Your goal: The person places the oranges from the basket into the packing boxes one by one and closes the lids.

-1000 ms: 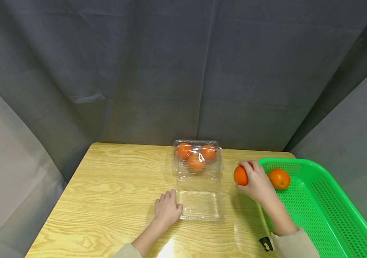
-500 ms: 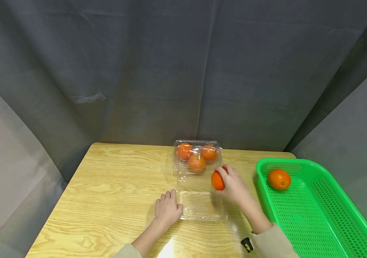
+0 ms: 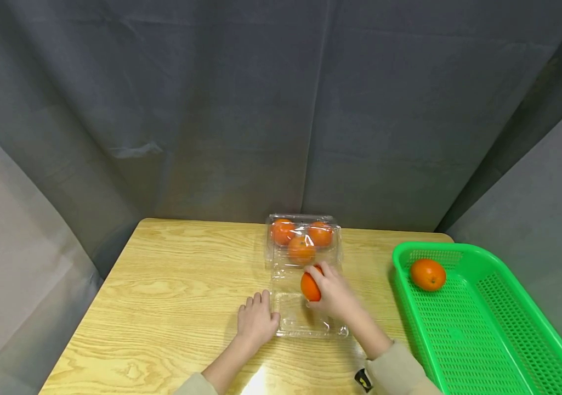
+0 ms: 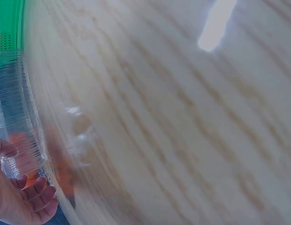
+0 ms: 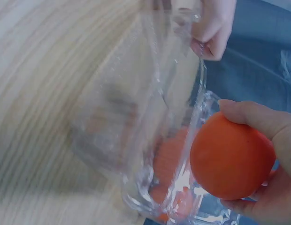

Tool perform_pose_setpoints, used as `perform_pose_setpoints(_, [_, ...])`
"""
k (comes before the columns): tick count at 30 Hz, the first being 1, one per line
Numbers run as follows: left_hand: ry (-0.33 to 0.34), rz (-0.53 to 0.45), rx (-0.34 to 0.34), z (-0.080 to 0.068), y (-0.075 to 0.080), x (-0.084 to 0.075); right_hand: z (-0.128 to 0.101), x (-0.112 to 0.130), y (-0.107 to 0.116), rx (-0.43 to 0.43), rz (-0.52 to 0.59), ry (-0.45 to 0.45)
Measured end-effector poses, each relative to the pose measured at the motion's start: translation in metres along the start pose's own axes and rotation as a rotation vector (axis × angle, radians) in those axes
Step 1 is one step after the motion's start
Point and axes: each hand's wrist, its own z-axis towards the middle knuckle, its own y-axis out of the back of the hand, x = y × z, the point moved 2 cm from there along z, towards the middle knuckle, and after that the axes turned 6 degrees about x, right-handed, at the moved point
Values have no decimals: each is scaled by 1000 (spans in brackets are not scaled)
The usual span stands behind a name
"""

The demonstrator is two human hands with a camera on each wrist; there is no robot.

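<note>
My right hand holds an orange between thumb and fingers, over the near half of a clear plastic clamshell box. In the right wrist view the held orange appears large, with the thumb along one side and fingertips on the other. Three more oranges sit in the far half of the box. My left hand rests at the box's near left edge, fingers extended forward on the table and thumb against the rim. The left wrist view shows these fingers beside the clear plastic.
A green perforated plastic basket stands along the right side, with one orange at its far left corner. The wooden table extends left of the box. A grey curtain hangs behind the table. A small black tag shows by the right sleeve.
My right hand has carried the orange leftward from the basket's edge to above the near half of the box. The left hand has kept its place.
</note>
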Motion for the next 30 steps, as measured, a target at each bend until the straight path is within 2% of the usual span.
perform_pose_setpoints(12, [21,24,-20,0,1,-1,7,11,-30,67,-1,109])
perform_pose_setpoints(23, [23,30,-36,2,1,-1,13,21,-47,107,-8,187])
perform_pose_setpoints(30, [15,27,-42,1,1,-1,16,19,-59,131,-40,196])
